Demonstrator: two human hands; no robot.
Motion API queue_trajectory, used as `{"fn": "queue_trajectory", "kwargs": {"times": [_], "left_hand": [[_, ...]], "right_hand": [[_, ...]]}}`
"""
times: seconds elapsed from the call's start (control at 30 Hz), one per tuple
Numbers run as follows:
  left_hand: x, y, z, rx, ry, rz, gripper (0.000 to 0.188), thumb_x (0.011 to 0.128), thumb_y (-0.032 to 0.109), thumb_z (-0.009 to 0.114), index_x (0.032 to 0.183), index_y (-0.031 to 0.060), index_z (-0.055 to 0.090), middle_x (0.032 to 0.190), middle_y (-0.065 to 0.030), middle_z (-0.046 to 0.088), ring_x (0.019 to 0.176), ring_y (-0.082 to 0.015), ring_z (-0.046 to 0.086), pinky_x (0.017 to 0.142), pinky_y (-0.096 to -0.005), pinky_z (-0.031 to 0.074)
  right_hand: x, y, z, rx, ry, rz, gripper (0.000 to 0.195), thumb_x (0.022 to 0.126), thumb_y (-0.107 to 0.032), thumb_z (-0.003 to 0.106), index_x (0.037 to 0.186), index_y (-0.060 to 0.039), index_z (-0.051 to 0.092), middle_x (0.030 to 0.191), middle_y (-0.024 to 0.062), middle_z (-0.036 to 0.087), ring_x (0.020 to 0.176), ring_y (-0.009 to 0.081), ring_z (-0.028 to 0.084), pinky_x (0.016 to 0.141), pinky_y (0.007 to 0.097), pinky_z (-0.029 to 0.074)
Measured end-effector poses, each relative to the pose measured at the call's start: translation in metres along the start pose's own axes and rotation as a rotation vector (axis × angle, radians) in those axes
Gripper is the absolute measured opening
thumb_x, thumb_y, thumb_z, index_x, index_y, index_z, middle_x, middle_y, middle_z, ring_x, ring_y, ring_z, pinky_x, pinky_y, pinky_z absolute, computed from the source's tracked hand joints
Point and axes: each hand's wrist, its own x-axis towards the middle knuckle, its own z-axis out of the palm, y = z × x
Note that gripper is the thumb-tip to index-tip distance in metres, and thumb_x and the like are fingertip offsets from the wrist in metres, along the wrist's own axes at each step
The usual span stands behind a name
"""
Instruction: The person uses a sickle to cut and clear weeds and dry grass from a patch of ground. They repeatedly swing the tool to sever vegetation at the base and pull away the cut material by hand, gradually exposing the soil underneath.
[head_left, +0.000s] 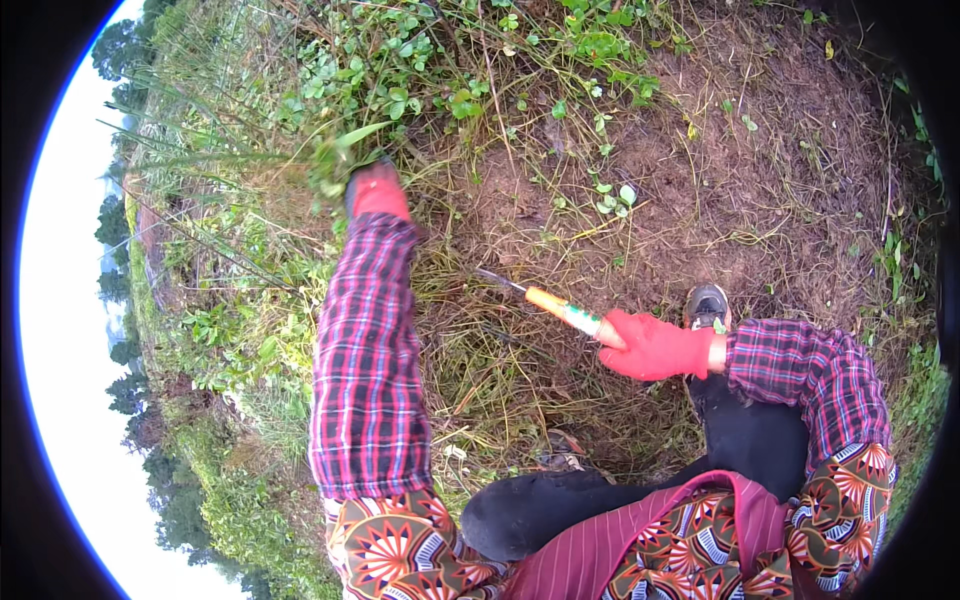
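My left hand (377, 191), in a red glove with a dark palm side, is stretched out to the far left and blurred by motion. A tuft of green weeds (330, 161) blurs along with it, apparently in its grip; the fingers themselves are mostly hidden. My right hand (654, 346), also red-gloved, is closed around a hand tool (564, 311) with an orange and pale handle. Its thin metal end (501, 280) points up and left over cut grass, and the full shape of the blade cannot be made out.
Leafy plants (405, 64) grow thickly at the top and left. Brown soil (675, 199) with dry stems spreads ahead. A heap of loose grass (480, 360) lies between my arms. My shoe (706, 306) and bent knee (517, 514) are close by.
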Motion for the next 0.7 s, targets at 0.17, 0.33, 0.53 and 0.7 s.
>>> {"fn": "queue_trajectory", "kwargs": {"times": [0.17,0.33,0.53,0.7], "left_hand": [[0.033,-0.035,0.08,0.307,-0.078,-0.045,0.046,0.085,0.039,0.059,0.12,0.0097,0.06,0.125,-0.0071,0.059,0.115,-0.0228,0.055,0.093,-0.0394,0.042],[0.009,-0.021,0.066,0.284,0.053,0.032,0.024,0.086,0.02,0.052,0.103,0.0128,0.068,0.104,-0.0036,0.069,0.098,-0.0204,0.064,0.082,-0.0381,0.043],[0.009,-0.018,0.074,0.122,0.224,0.108,0.021,0.081,0.019,0.055,0.095,0.0106,0.069,0.093,-0.008,0.07,0.089,-0.0238,0.066,0.083,-0.0384,0.043],[-0.039,-0.069,0.119,-0.29,0.175,0.017,0.028,0.072,0.015,0.059,0.098,0.005,0.065,0.087,-0.0197,0.066,0.084,-0.0361,0.064,0.078,-0.0459,0.049]], "right_hand": [[0.021,0.011,-0.028,0.358,0.165,0.501,0.033,0.084,-0.027,0.058,0.104,-0.0017,0.054,0.082,0.0178,0.059,0.073,0.0304,0.061,0.065,0.041,0.048],[0.07,0.017,-0.083,0.133,0.226,0.267,0.031,0.088,-0.025,0.052,0.109,-0.0029,0.053,0.096,0.0223,0.052,0.072,0.0312,0.057,0.07,0.0439,0.049],[0.193,0.017,-0.097,0.499,0.081,0.445,0.036,0.087,-0.031,0.046,0.101,0.0022,0.046,0.062,0.0037,0.052,0.04,0.0104,0.046,0.033,0.025,0.036],[0.056,0.034,-0.058,0.338,-0.129,0.53,0.034,0.087,-0.028,0.047,0.109,-0.0025,0.051,0.061,0.007,0.053,0.046,0.0182,0.052,0.041,0.0358,0.041]]}}
